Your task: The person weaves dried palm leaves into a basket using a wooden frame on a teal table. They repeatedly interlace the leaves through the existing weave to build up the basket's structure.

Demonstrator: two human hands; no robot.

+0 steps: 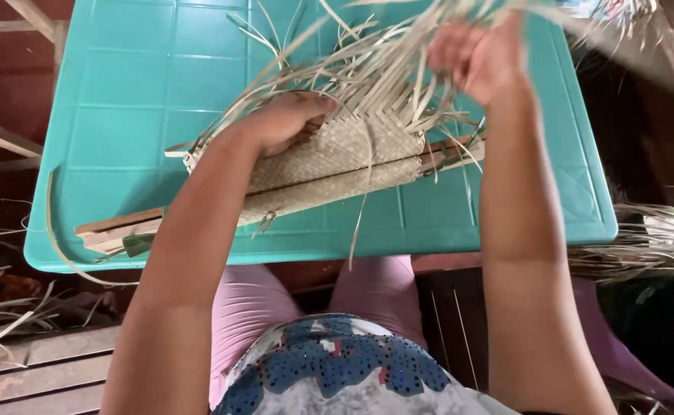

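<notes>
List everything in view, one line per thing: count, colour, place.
Woven straw mat piece: one, tan, wrapped around the wooden slats at table centre.
Loose straw strips: many, pale tan, fanning up from the weave's top edge.
Flat wooden slats: a few, light brown, running diagonally through the weave.
Plastic table: one, turquoise, under the work.
Straw piles: pale, on the floor at right; more at lower left.
Wooden floor planks: dark brown, below the table.
Left hand: pressing on the weave.
Right hand: closed on the loose strips, raised.
</notes>
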